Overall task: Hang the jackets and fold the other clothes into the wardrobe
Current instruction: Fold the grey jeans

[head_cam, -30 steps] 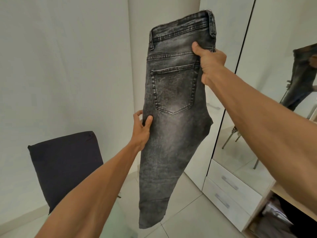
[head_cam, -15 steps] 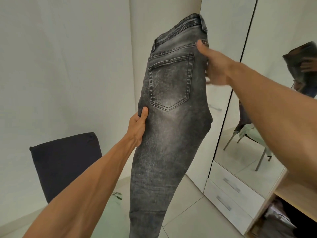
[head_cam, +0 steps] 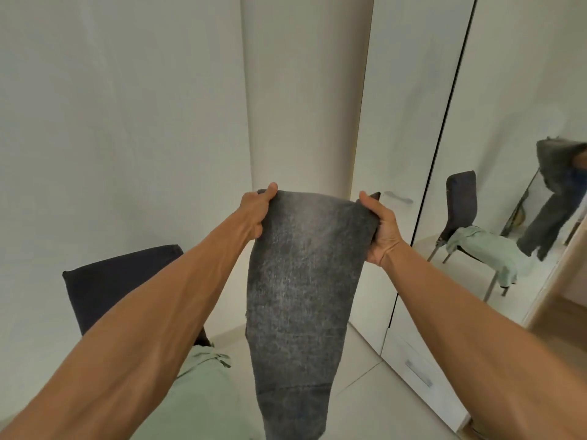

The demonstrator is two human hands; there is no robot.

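Note:
The grey washed jeans (head_cam: 301, 296) hang folded over in front of me, the fold line at the top and the legs dropping toward the floor. My left hand (head_cam: 255, 214) grips the left end of the fold, thumb on top. My right hand (head_cam: 379, 230) grips the right end, fingers curled round the cloth. The waistband and pockets are hidden behind the fold. A pale green garment (head_cam: 197, 392) lies on the seat of the dark chair (head_cam: 117, 287) below my left arm.
The white wardrobe (head_cam: 394, 154) stands at right with a mirror door (head_cam: 514, 154), drawers (head_cam: 419, 373) low down and an open wooden shelf edge (head_cam: 559, 300) at far right. Pale tiled floor (head_cam: 362, 401) lies below. White walls close the left and back.
The jeans have dropped from held high and flat to folded over at chest height. My right hand came down from the waistband, and both hands now grip the fold's ends.

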